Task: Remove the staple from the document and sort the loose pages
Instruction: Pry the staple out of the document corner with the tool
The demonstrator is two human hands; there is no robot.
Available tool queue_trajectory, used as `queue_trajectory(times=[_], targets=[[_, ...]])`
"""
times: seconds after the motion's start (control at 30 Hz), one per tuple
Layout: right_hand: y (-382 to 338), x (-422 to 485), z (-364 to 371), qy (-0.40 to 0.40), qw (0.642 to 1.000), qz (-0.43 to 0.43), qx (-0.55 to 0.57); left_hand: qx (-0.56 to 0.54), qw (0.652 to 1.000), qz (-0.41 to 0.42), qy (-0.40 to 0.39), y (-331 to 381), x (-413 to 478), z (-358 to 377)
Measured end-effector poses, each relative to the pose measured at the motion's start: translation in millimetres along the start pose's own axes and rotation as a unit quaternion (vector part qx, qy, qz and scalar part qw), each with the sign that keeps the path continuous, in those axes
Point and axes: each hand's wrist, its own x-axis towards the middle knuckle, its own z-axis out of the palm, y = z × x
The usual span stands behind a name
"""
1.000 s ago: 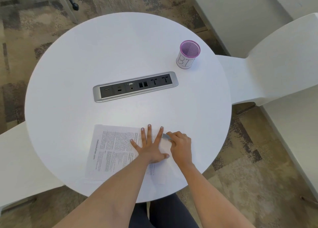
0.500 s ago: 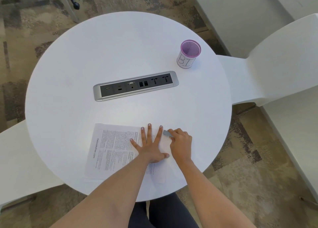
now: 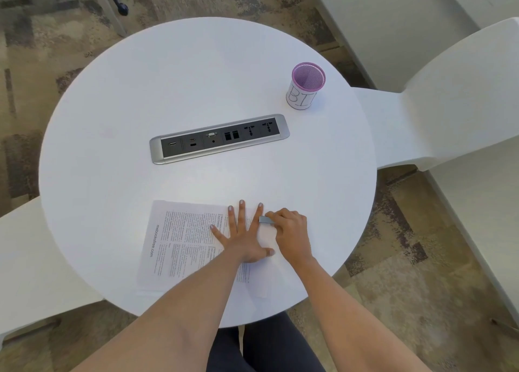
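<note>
A left hand (image 3: 243, 239), fingers spread, pins the document (image 3: 182, 242) flat on the tabletop (image 3: 196, 85). Just beside its index finger, the right hand (image 3: 290, 231) pinches a small grey staple remover (image 3: 264, 220) at the document's far right corner, where the staple presumably sits.

document (image 3: 179, 239): "mebooksfree.com" | purple mesh cup (image 3: 304, 86) label: "BI"

staple: hidden under right hand (image 3: 292, 232) | document (image 3: 179, 239) text: too small | forearms: cut off
</note>
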Motion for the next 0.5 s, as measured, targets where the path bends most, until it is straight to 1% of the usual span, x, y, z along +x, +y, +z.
queue_trajectory(times=[0.2,0.33,0.4,0.5], targets=[[7,-23,4,0.053,0.997,-0.031,-0.047,-0.005,1.000,0.003,0.002,0,2,1],[8,-25,4,0.085,0.996,0.014,-0.036,-0.004,1.000,0.004,0.005,-1,2,2],[7,-20,4,0.081,0.996,0.036,-0.026,-0.004,1.000,0.004,0.006,-2,2,2],[3,-11,3,0.050,0.997,0.054,-0.011,-0.010,1.000,0.011,0.009,-2,2,3]])
